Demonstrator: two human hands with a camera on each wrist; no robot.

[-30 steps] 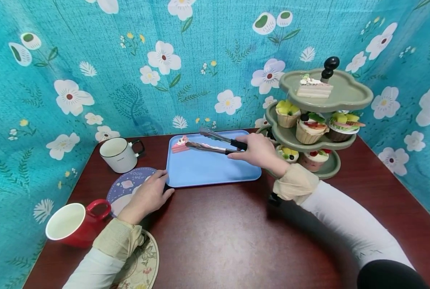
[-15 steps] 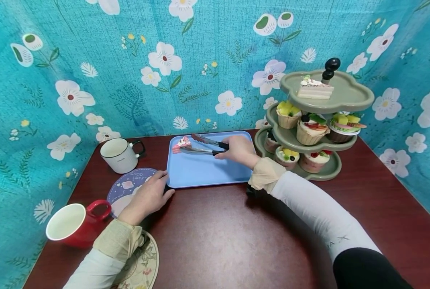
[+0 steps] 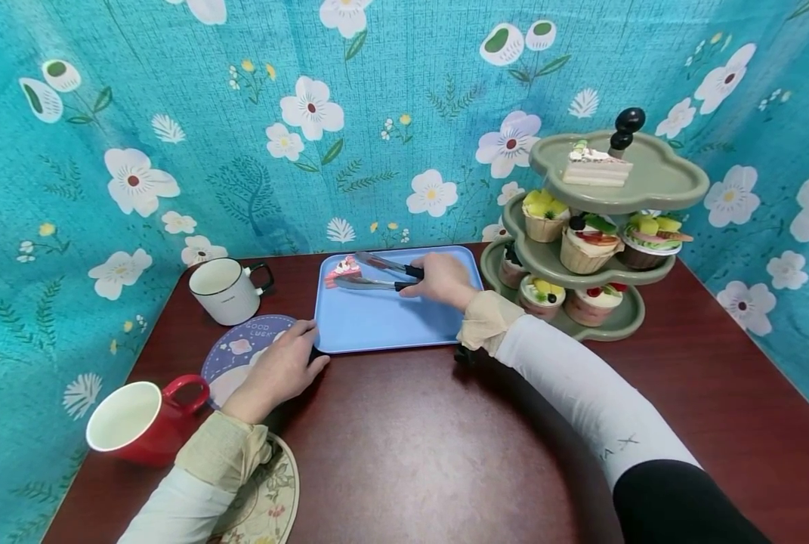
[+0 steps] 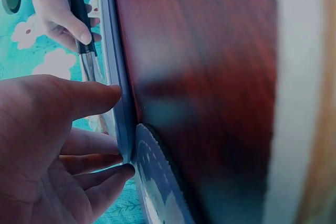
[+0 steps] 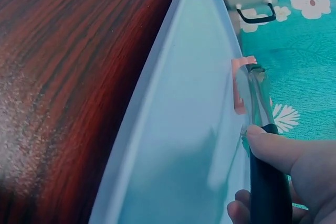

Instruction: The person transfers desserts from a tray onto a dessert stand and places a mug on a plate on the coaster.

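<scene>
Holding black-handled tongs (image 3: pixel 375 284) in my right hand (image 3: pixel 443 279), prongs spread over the blue tray (image 3: pixel 387 325), tips at the pink cake slice (image 3: pixel 344 269) in the tray's far-left corner, contact unclear. My left hand (image 3: pixel 282 372) touches the tray's near-left corner, fingers unclenched. Tiered stand (image 3: pixel 669 177) right of tray. Step's likely lining up on the slice; next move probably calls for a gentle, level squeeze.
</scene>
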